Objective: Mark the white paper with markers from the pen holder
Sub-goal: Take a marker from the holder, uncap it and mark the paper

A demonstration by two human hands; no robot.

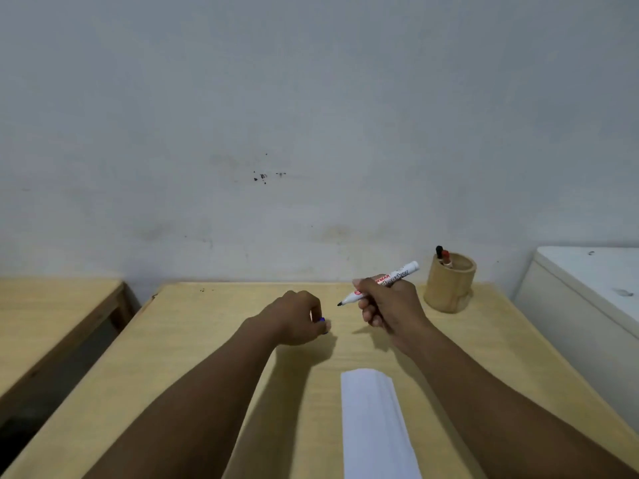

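The right hand grips an uncapped marker in a writing hold, its fingers curled closed around the barrel, the dark tip pointing left and hanging above bare wood, well short of the page. The left hand hovers low over the desk with its fingers closed on a small blue cap, presumably the marker's own. The white paper lies nearer the person than both hands, a narrow strip between the two forearms, with no mark that I can see on it. The pen holder stands at the far right of the desk, just beyond the right hand, with two more markers poking out, one black-capped and one red. The main risk, as I judge it, is the exposed tip: if the hand drops or drags back toward the page carelessly, it could stain the desk instead of the paper. The sheet is light and nothing pins it, so a stroke may push it askew or wrinkle it unless the left hand steadies it. The cap is small and could roll away if set down. The right elbow's sweep could also nudge the holder.
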